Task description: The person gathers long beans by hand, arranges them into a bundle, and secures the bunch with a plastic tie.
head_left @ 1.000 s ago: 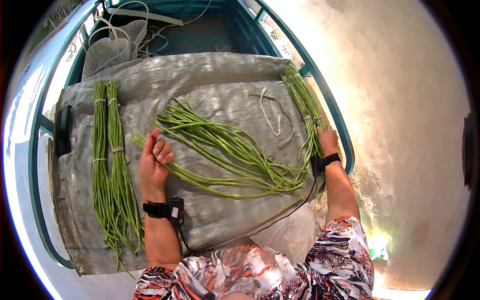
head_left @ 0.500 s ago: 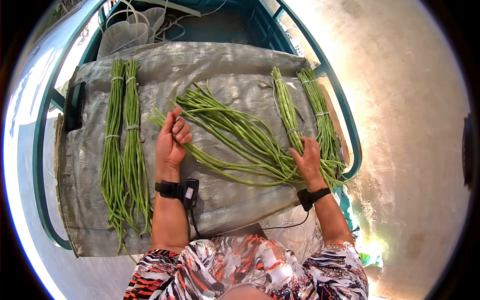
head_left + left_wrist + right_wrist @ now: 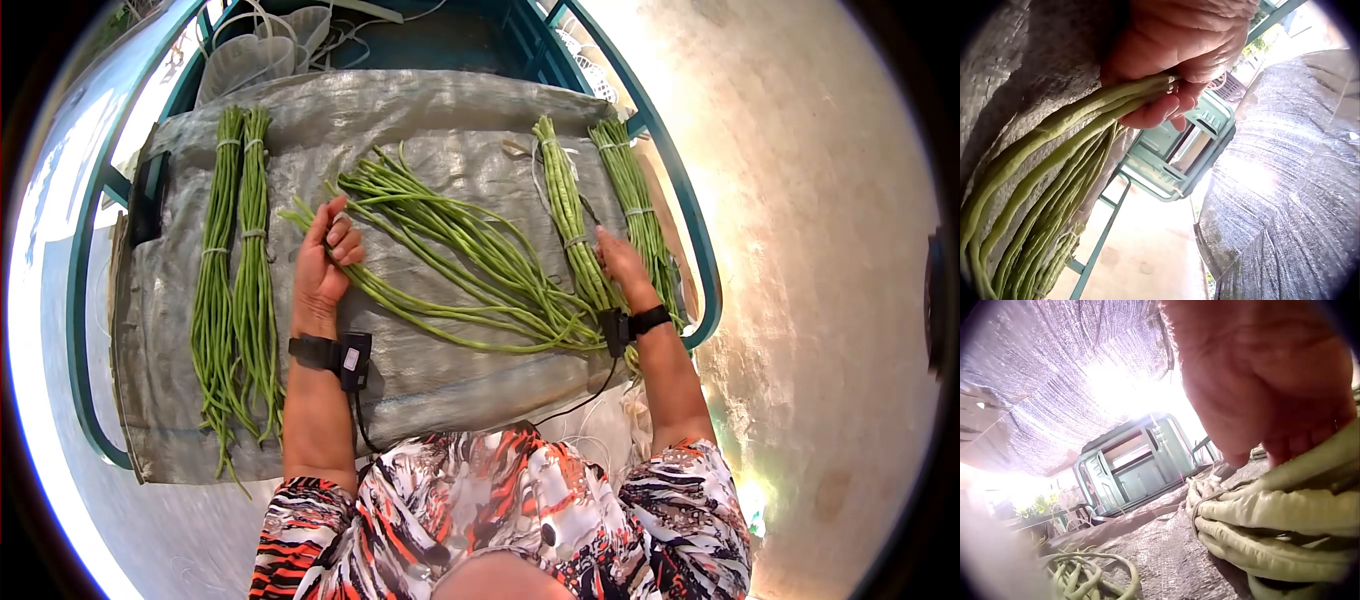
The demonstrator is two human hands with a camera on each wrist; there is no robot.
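Several long green beans pass through my left hand [image 3: 328,250], which pinches them near one end with curled fingers. Their other ends run down right into a loose pile of long beans [image 3: 450,230] in the middle of the sheet. A tied bundle of beans [image 3: 565,190] lies to the right of the pile, with white string and a brown strip poking out beside it. My right hand [image 3: 625,265] is at this bundle's right side, by its lower tie. In the right wrist view, beans [image 3: 1279,512] partly hide its fingers.
One tied bundle [image 3: 625,170] lies at the sheet's right edge, two more [image 3: 255,200] at the left. The grey woven sheet [image 3: 420,390] covers a surface inside a teal metal rail [image 3: 690,220]. White baskets [image 3: 245,65] stand behind. A black object [image 3: 150,195] lies at left.
The right-hand bundles, earlier close together, are apart: one shifted left over the white string. My right hand moved from its lower end to its right side. My left hand keeps its beans.
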